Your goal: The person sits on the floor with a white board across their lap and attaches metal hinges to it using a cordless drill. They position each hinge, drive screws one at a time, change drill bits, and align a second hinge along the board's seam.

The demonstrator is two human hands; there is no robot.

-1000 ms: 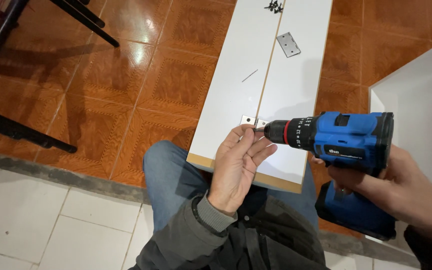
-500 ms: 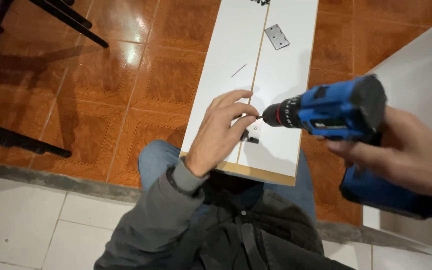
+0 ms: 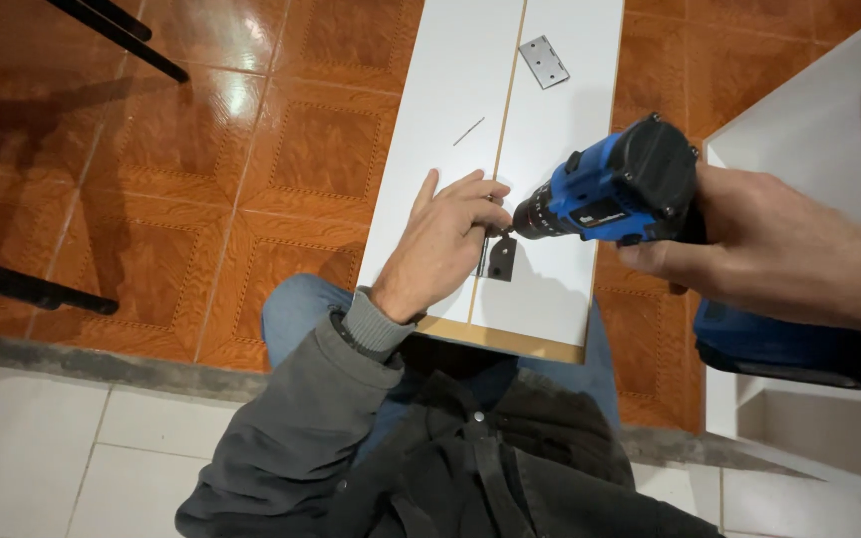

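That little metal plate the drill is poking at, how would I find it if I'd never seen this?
Find the long white boards lying on the orange floor tiles. Near their closest end, the left hand rests beside a blue drill in the right hand. The near hinge sits at the drill's tip, shadowed, unlike the bright far hinge.

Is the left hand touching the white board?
Touching. In the head view the left hand lies flat on the white board, fingers beside the near hinge, while the right hand holds the blue drill.

White board (image 3: 450, 149) carries two hinges (image 3: 544, 62), one loose screw (image 3: 468, 131).
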